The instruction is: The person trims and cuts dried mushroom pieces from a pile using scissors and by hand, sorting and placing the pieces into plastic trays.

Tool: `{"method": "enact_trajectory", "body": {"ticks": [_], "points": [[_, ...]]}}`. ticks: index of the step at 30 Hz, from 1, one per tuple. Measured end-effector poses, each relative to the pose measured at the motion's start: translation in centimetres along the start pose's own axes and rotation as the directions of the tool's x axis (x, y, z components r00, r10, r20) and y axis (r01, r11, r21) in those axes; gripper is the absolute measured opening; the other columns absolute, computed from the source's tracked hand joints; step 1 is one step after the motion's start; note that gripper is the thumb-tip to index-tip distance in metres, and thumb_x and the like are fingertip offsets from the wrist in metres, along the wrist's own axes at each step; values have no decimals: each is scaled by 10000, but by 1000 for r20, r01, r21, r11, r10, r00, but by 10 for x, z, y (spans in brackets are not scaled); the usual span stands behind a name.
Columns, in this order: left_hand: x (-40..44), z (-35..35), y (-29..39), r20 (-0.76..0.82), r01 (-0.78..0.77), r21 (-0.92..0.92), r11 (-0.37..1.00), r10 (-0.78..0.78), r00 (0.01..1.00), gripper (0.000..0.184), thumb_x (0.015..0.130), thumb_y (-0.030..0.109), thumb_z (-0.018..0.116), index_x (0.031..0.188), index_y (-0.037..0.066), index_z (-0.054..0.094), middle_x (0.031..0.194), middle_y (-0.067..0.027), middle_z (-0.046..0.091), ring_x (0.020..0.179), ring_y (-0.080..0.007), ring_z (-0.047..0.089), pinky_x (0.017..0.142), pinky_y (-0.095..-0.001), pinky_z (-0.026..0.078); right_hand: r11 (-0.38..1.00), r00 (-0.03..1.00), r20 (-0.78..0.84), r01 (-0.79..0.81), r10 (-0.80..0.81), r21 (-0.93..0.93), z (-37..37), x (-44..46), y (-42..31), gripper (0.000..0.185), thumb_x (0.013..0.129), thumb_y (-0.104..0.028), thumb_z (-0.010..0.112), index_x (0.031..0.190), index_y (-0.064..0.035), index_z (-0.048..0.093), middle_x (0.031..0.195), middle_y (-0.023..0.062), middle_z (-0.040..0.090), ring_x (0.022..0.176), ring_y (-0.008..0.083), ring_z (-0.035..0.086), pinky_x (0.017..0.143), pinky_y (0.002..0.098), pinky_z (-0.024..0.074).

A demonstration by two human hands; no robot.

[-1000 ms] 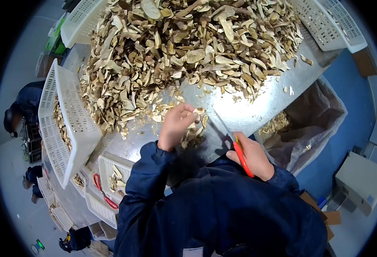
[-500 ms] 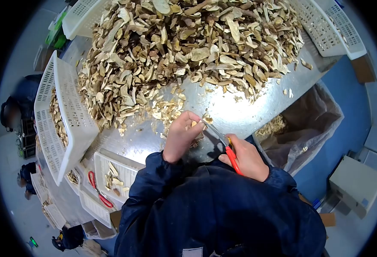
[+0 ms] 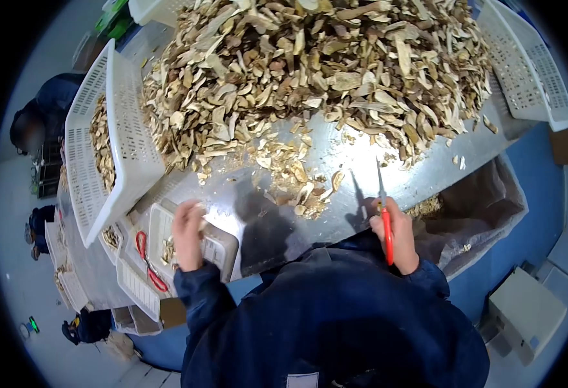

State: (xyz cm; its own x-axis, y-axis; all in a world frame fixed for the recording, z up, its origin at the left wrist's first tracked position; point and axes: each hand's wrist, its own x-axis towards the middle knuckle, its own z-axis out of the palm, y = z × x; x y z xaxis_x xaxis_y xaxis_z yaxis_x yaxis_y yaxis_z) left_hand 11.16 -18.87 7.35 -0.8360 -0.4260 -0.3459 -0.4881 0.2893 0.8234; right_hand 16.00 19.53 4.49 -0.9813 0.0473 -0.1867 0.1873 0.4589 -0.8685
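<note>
A big heap of dried mushroom slices (image 3: 310,71) covers the far part of the metal table (image 3: 336,220). My right hand (image 3: 401,238) grips red-handled scissors (image 3: 387,226), their blades pointing away from me over the table. Over the white tray (image 3: 222,246), my left hand (image 3: 187,236) is closed, slightly blurred, with a pale mushroom slice (image 3: 199,205) at its fingertips. A few slices (image 3: 168,249) lie in that tray, partly hidden by the hand. Between my hands and the heap lie small trimmings and loose pieces (image 3: 303,194).
A white perforated basket (image 3: 135,123) holding slices leans at left; another basket (image 3: 523,71) stands far right. Red scissors (image 3: 145,258) lie left of the tray. A lined bin (image 3: 484,207) with scraps sits below the right edge. Other people (image 3: 45,116) are at far left.
My left hand has moved left and toward me, from the scissor tips to over the tray. The scissors have swung upright, away from the left hand, and the view has shifted.
</note>
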Motion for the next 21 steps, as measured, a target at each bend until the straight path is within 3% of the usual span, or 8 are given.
{"method": "enact_trajectory", "body": {"ticks": [2, 5, 8, 10, 12, 14, 17, 21], "points": [[16, -61, -48, -113, -126, 373, 919, 179, 977, 225, 900, 195, 577, 1042, 40, 655, 883, -61, 656, 780, -144, 599, 690, -246, 463, 998, 999, -30, -42, 43, 47, 2, 2, 12, 317, 881, -256, 646, 1054, -6, 553, 575, 123, 514, 501, 249, 538, 506, 333, 406], [20, -96, -80, 38, -270, 902, 338, 560, 828, 219, 869, 124, 607, 1050, 13, 661, 892, -115, 658, 824, -190, 615, 745, -259, 471, 986, 990, -64, -119, 126, 115, 5, 5, 15, 303, 896, -251, 629, 1055, 0, 566, 552, 75, 433, 497, 145, 422, 492, 306, 362], [16, -44, -34, 57, -402, 628, 666, 476, 877, 247, 840, 72, 629, 1081, 24, 661, 953, -151, 655, 896, -259, 623, 803, -299, 479, 986, 989, -76, -119, 129, 116, 5, 7, 15, 295, 892, -238, 631, 1047, 5, 567, 554, 73, 435, 498, 143, 420, 493, 307, 361], [19, 8, -12, 105, -335, 371, 866, 319, 942, 234, 837, 71, 637, 1065, 25, 667, 1010, -143, 653, 934, -296, 623, 855, -339, 469, 983, 987, -90, -123, 136, 134, 5, 5, 17, 290, 888, -228, 633, 1043, 8, 569, 554, 72, 434, 498, 146, 422, 497, 307, 364], [26, 56, 7, 313, -437, 257, 862, 354, 882, 282, 829, 58, 632, 1109, 23, 644, 1038, -141, 644, 950, -314, 613, 882, -370, 462, 983, 984, -119, -112, 129, 146, 5, 1, 21, 287, 882, -220, 636, 1041, 10, 570, 555, 72, 435, 499, 148, 426, 501, 307, 367], [35, 96, 13, 420, -707, 314, 633, 575, 702, 385, 817, 63, 633, 1198, 28, 588, 1125, -164, 599, 1045, -335, 565, 916, -388, 445, 985, 982, -154, -84, 108, 151, 3, -2, 25, 287, 877, -215, 640, 1042, 9, 572, 557, 73, 439, 502, 149, 434, 505, 305, 371], [47, 130, 13, 372, -745, 352, 567, 645, 667, 507, 766, 19, 663, 1256, 55, 539, 1288, -212, 472, 1178, -386, 449, 1003, -417, 374, 983, 978, -202, -20, 58, 183, 1, -6, 34, 285, 862, -200, 652, 1049, 1, 576, 551, 63, 440, 499, 143, 434, 502, 301, 373], [33, 125, 15, 613, -845, 169, 507, 618, 493, 528, 708, -69, 681, 1205, 87, 594, 1201, -171, 568, 1115, -366, 513, 978, -393, 401, 984, 978, -203, 0, 36, 178, 0, -6, 45, 310, 842, -200, 677, 1061, -4, 578, 542, 45, 442, 493, 133, 438, 491, 293, 367]]}}
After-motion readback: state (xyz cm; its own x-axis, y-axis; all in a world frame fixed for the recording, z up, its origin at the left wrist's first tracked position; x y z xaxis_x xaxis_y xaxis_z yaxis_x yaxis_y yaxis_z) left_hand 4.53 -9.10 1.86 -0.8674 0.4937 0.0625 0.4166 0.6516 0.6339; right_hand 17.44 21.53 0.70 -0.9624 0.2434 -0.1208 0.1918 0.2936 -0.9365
